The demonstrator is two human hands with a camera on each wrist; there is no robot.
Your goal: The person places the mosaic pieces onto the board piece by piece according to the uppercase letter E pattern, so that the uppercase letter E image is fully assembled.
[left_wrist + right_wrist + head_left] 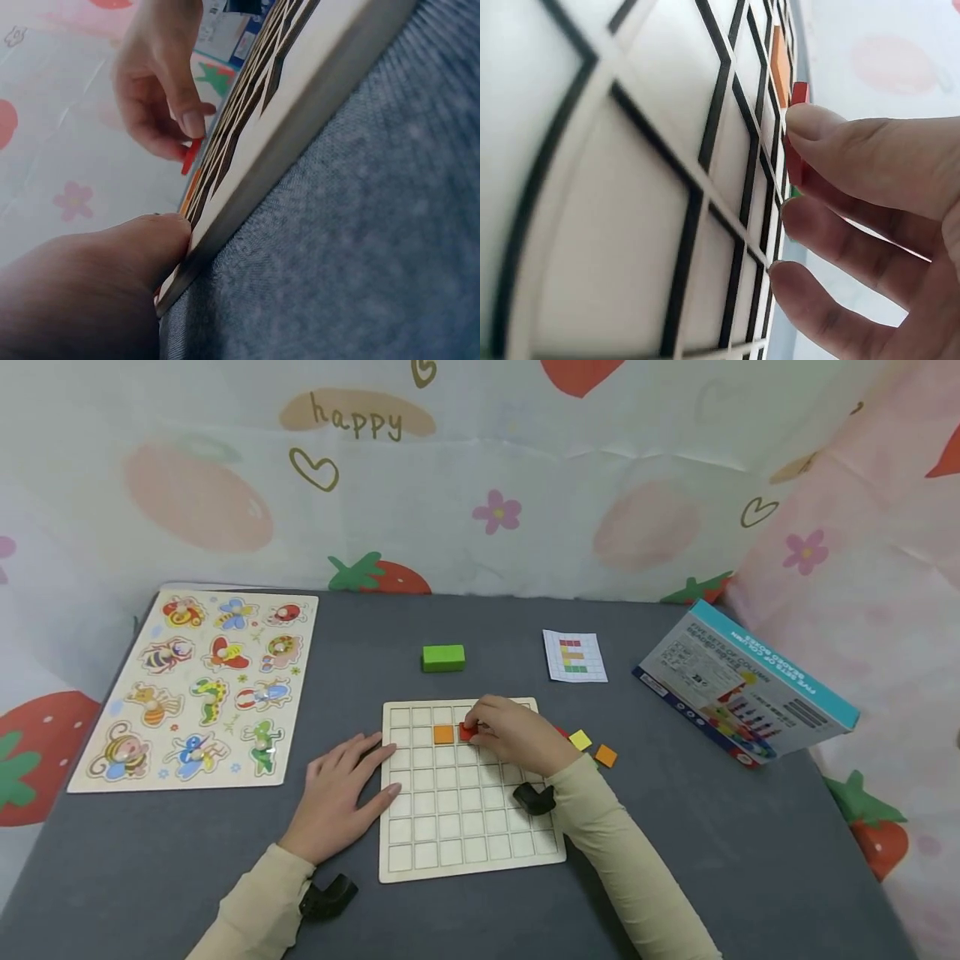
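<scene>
Head view: right grip (517, 737) narrow around thin red tile (466, 734), left grip (337, 795) wide against gridded wooden board (450, 827)

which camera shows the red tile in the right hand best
The right wrist view: the red tile looks largest there, pinched by the right hand. The left wrist view shows it smaller, nearly edge-on; the head view, small and partly covered.

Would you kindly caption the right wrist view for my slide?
Right hand pinching a red tile over a gridded board.

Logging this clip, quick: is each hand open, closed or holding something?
Left hand: open, touching the board.
Right hand: holding a red tile.
</scene>
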